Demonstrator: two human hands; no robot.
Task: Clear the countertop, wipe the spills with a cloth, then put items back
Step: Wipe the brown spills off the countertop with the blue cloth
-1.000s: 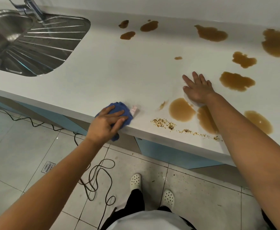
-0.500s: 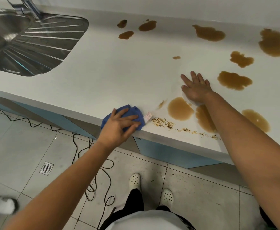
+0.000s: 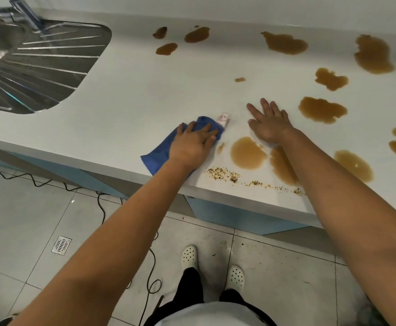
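A blue cloth [image 3: 161, 150] with a small white tag lies on the white countertop [image 3: 145, 95] near its front edge. My left hand [image 3: 192, 144] presses flat on the cloth with fingers spread. My right hand [image 3: 268, 124] rests flat on the bare counter just right of the cloth, fingers straight. A round brown spill [image 3: 247, 152] sits right in front of that hand, and another brown spill [image 3: 282, 167] is partly hidden under my right forearm. Several more brown puddles [image 3: 321, 109] spread over the right and far side. A line of spice crumbs [image 3: 230, 176] runs along the front edge.
A steel sink with a ribbed drainer [image 3: 39, 64] fills the far left, its tap at the top edge. Below the counter are blue cabinet fronts, a tiled floor, a black cable [image 3: 103, 208], a floor drain [image 3: 61, 245] and my white clogs.
My left hand slid the cloth from the counter's front edge inward and to the right, toward the round spill. My right hand stayed flat in place.
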